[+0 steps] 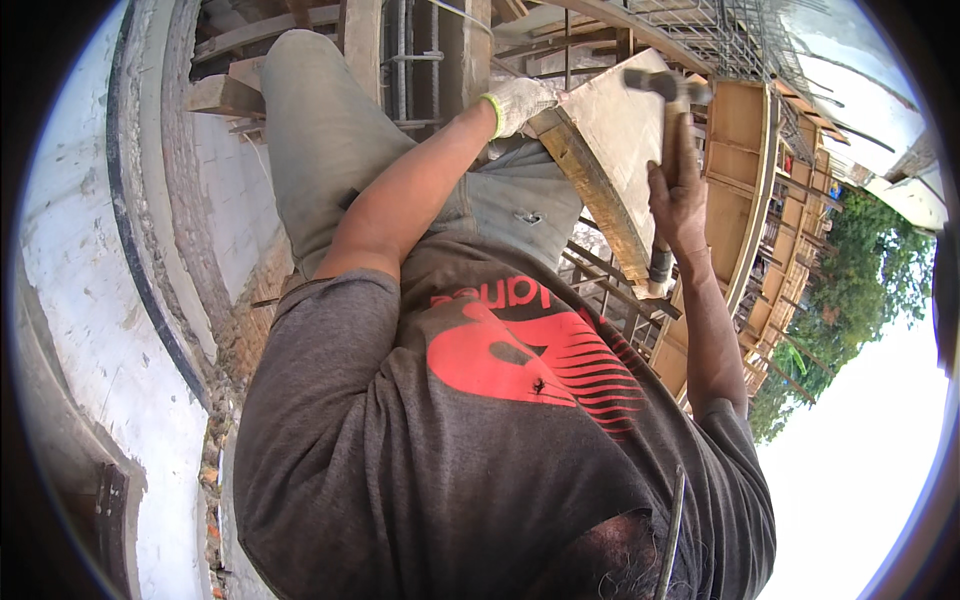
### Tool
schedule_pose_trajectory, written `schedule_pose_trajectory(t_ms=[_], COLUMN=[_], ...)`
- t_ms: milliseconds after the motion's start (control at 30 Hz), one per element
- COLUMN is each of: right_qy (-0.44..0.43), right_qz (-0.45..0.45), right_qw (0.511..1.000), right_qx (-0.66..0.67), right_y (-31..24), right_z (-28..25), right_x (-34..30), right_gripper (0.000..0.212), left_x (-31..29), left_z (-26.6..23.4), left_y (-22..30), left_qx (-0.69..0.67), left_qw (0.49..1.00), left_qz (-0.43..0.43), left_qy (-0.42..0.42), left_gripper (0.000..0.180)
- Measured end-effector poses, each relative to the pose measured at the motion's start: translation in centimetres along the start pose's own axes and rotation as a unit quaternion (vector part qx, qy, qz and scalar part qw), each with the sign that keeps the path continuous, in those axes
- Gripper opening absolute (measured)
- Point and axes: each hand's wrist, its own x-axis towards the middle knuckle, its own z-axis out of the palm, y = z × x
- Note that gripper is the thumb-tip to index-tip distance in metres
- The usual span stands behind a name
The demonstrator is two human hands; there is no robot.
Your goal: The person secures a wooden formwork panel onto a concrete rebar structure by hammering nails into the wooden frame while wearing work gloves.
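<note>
My left hand (522, 106), in a pale knitted glove with a yellow-green cuff, is closed at the upper left corner of a wooden panel (618, 130). Its fingertips are partly hidden there. A thick, worn timber edge (592, 195) runs along the side of the panel facing me. Over the right part of the panel, my bare right hand (682, 195) holds a hammer (671, 122). Its dark metal head is beyond my fingertips, and the dark grip end shows beside my wrist. One or more fingers lie along the handle.
My bent leg (325, 120) is at the upper left, beside a white wall (110, 270). Upright timbers and steel bars (412, 60) stand beyond my left hand. Wooden formwork (735, 150) and a rebar cage (690, 25) extend on the right, with trees (860, 270) past them.
</note>
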Motion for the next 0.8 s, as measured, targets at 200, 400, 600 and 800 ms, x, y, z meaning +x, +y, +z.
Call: schedule_pose_trajectory(t_ms=[200, 400, 600, 800], right_qy=[-0.095, 0.364, -0.137, 0.159], right_qz=[0.094, -0.105, 0.092, 0.086], right_qw=[0.99, 0.896, 0.985, 0.975], right_qx=[0.039, 0.232, 0.046, 0.128], right_y=[-2.4, -4.9, 3.8, -0.7], right_z=[-4.0, -8.8, 3.5, -2.2], right_x=[1.1, 0.6, -5.5, -3.4], right_gripper=[0.069, 0.077, 0.068, 0.067], left_x=[-0.2, -0.3, -0.1, 0.0], left_z=[-0.9, 0.2, 0.3, -1.1], left_y=[-2.8, 1.1, 1.7, -0.8], left_qx=[0.087, -0.067, 0.05, -0.115], left_qw=[0.995, 0.996, 0.997, 0.99], left_qz=[0.048, -0.055, -0.052, -0.07], left_qy=[0.031, 0.016, -0.025, 0.043], left_gripper=[0.042, 0.04, 0.038, 0.043])
